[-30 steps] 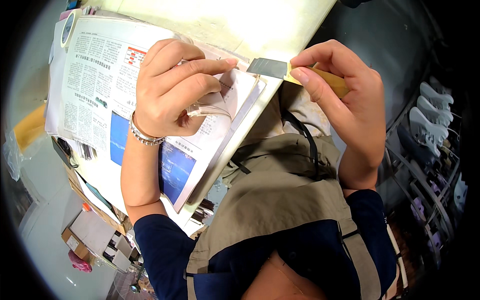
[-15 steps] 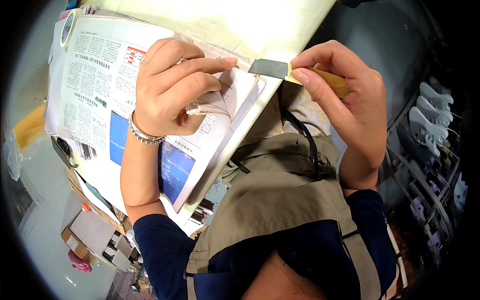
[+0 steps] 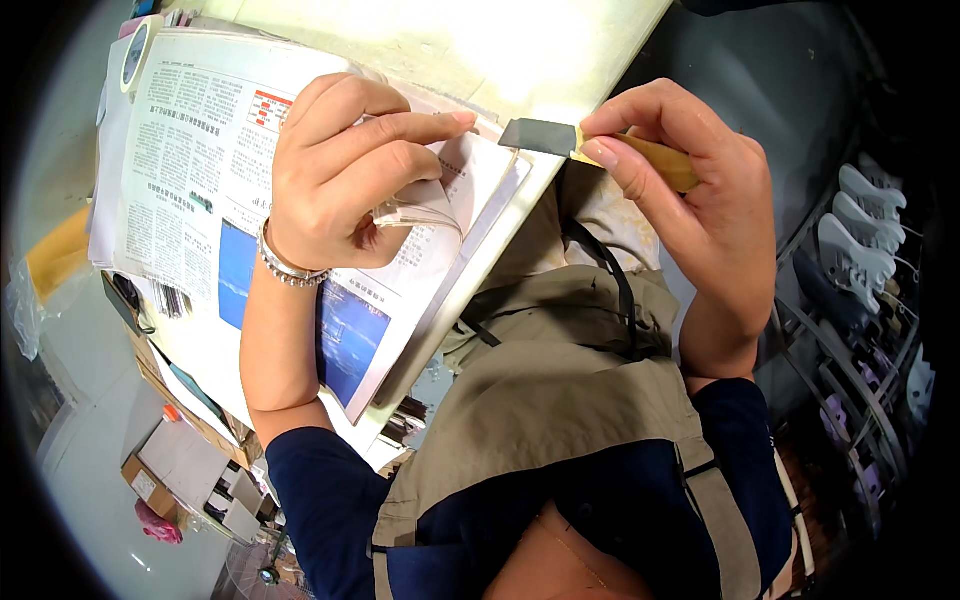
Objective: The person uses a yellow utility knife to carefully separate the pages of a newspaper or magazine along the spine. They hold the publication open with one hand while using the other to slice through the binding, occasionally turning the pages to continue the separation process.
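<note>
Hands at a worktable edge, seen from above by the head camera. Left hand is shown at about ten o'clock of the view, curled narrowly, with the index finger stretched toward three o'clock; a thin pale curved strip is pinched beneath the fingers and pressed against the newspaper. A beaded bracelet is worn on the left wrist. Right hand is shown at about one o'clock, closed on the wooden handle of a flat-bladed knife; thumb and forefinger are set just behind the blade, and the dark rectangular blade points toward nine o'clock, its tip close to the left index fingertip but apart from it. The newspaper is spread over the pale table, its folded edge running along the table's rim from one o'clock down toward seven o'clock. A khaki apron over dark blue sleeves is seen at six o'clock. A rack of white and lilac shoe forms is seen at three o'clock, well apart from the hands. Cardboard boxes are seen on the floor at eight o'clock.
</note>
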`<action>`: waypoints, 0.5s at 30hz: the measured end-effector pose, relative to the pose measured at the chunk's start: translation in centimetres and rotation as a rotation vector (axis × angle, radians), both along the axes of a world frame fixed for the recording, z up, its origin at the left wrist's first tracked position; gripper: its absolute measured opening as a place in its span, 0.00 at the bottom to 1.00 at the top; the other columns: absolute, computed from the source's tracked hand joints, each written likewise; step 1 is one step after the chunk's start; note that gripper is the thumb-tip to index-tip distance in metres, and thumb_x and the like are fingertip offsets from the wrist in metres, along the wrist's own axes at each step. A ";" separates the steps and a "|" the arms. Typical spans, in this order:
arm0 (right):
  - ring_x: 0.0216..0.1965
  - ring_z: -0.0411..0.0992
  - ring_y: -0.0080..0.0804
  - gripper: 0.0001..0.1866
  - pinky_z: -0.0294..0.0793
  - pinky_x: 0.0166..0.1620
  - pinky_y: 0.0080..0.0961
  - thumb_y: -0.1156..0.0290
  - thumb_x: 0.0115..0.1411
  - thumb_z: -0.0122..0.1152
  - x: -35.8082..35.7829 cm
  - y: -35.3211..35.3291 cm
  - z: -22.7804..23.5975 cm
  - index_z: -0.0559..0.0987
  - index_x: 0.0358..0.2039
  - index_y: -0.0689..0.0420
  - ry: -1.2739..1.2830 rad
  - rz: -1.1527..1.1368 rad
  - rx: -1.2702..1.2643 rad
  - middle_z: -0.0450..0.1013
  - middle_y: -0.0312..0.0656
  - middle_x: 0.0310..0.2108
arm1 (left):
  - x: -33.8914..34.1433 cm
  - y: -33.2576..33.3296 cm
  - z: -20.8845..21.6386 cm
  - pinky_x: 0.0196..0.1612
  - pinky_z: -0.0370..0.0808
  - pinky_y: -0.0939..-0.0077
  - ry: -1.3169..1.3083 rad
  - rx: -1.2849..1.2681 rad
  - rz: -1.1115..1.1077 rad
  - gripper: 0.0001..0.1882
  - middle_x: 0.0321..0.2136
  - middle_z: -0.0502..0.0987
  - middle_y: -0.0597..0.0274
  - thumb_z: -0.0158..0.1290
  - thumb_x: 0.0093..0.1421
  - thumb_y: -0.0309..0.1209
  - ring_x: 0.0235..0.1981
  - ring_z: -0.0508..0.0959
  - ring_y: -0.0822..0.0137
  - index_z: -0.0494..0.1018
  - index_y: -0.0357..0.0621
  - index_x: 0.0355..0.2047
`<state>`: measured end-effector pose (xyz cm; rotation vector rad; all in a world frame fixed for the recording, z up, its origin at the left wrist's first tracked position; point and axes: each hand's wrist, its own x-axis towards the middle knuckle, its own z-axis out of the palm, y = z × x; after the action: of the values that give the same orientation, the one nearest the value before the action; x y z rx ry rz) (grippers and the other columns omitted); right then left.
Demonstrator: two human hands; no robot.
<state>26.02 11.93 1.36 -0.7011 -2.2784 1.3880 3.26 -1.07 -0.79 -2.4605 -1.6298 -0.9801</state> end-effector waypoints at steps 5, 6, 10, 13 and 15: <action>0.28 0.69 0.14 0.03 0.66 0.30 0.12 0.81 0.60 0.62 0.0 0.3 -0.4 0.79 0.34 0.65 0.034 0.035 0.111 0.75 0.35 0.28 | -0.3 -0.2 0.1 0.34 0.70 0.70 0.030 -0.033 -0.038 0.13 0.36 0.84 0.52 0.52 0.29 0.27 0.29 0.71 0.57 0.71 0.39 0.22; 0.28 0.70 0.14 0.03 0.66 0.30 0.12 0.81 0.60 0.62 0.0 0.3 -0.4 0.79 0.34 0.65 0.040 0.034 0.106 0.75 0.35 0.28 | -0.3 -0.2 0.1 0.34 0.70 0.70 0.027 -0.036 -0.035 0.13 0.36 0.84 0.52 0.52 0.30 0.27 0.29 0.71 0.57 0.71 0.39 0.22; 0.29 0.70 0.15 0.03 0.67 0.31 0.12 0.81 0.60 0.63 0.0 -0.1 0.2 0.79 0.34 0.66 0.023 0.004 0.018 0.75 0.35 0.28 | -0.3 -0.2 0.0 0.34 0.70 0.70 0.032 -0.030 -0.035 0.13 0.36 0.84 0.52 0.52 0.30 0.27 0.29 0.71 0.57 0.71 0.39 0.22; 0.29 0.70 0.15 0.03 0.67 0.31 0.12 0.80 0.60 0.63 0.0 -0.1 0.3 0.79 0.34 0.66 0.016 -0.004 0.014 0.75 0.35 0.28 | -0.4 -0.2 0.0 0.34 0.70 0.70 0.034 -0.024 -0.039 0.13 0.36 0.84 0.52 0.51 0.30 0.27 0.29 0.71 0.57 0.71 0.39 0.22; 0.28 0.70 0.14 0.03 0.66 0.31 0.12 0.80 0.60 0.63 0.0 -0.1 0.3 0.79 0.34 0.66 0.001 -0.001 0.020 0.75 0.35 0.28 | -0.3 -0.2 -0.1 0.34 0.70 0.70 0.031 -0.022 -0.037 0.13 0.36 0.84 0.52 0.51 0.30 0.27 0.29 0.71 0.57 0.71 0.39 0.21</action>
<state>26.05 11.84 1.66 -0.6958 -2.2879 1.3626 2.92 -1.26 -0.85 -2.5155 -1.6008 -0.9278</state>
